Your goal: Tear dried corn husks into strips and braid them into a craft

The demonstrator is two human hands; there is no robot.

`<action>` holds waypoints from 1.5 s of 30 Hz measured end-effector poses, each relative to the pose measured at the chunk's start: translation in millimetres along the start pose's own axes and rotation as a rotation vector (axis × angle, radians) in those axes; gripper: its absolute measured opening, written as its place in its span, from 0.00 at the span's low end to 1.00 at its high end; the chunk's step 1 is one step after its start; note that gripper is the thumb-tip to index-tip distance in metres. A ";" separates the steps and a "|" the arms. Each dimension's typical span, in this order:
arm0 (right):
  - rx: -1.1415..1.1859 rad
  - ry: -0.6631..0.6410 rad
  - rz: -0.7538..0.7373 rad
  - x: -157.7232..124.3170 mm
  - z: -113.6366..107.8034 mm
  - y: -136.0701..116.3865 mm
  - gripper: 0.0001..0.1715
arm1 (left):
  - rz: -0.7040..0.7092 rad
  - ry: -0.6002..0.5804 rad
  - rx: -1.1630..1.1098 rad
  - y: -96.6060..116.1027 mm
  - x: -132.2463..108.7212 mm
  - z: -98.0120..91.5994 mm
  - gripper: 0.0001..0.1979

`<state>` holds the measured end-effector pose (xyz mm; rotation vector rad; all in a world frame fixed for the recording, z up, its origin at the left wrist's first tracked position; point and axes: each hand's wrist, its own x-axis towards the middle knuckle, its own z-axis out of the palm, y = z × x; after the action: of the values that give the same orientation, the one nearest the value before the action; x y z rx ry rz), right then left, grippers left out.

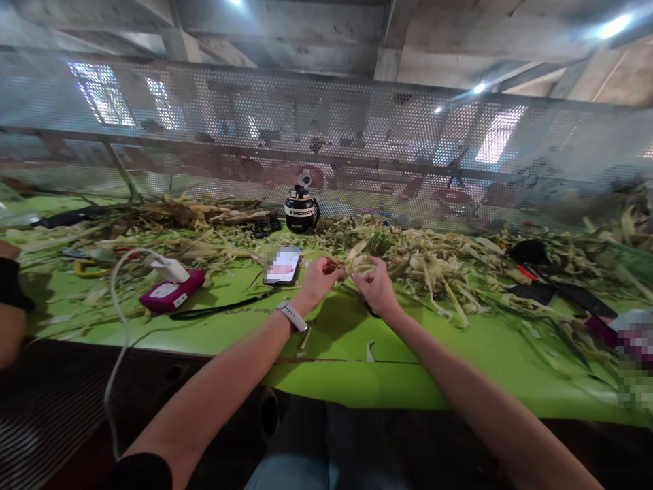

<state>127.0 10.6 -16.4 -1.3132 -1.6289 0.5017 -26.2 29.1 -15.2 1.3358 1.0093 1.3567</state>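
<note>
Covering much of a green table in the head view, loose husks lie heaped just beyond the work and to its right. A lit phone rests close by on the left, near a black strap and a purple power strip that bears a white charger and its cable. A perforated screen spans the far side; another person's arm shows at the left edge. Above the table, the left hand, a pale wristband behind it, pinches a husk strip between thumb and fingers. The right hand faces it, thumb and forefinger curled on the strip's other side, so that the piece sits between the 2 hands. A black bottle marked "ENERGY" stands upright behind; its contents are hidden.
</note>
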 end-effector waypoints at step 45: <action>-0.089 -0.010 -0.065 10.2 -35.2 -14.7 0.20 | -0.044 -0.171 -0.062 9.6 2.1 -12.0 0.22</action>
<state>149.6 6.6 15.6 -1.3193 -1.7135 0.4014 -38.8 29.9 -6.1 1.3502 0.8697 1.2097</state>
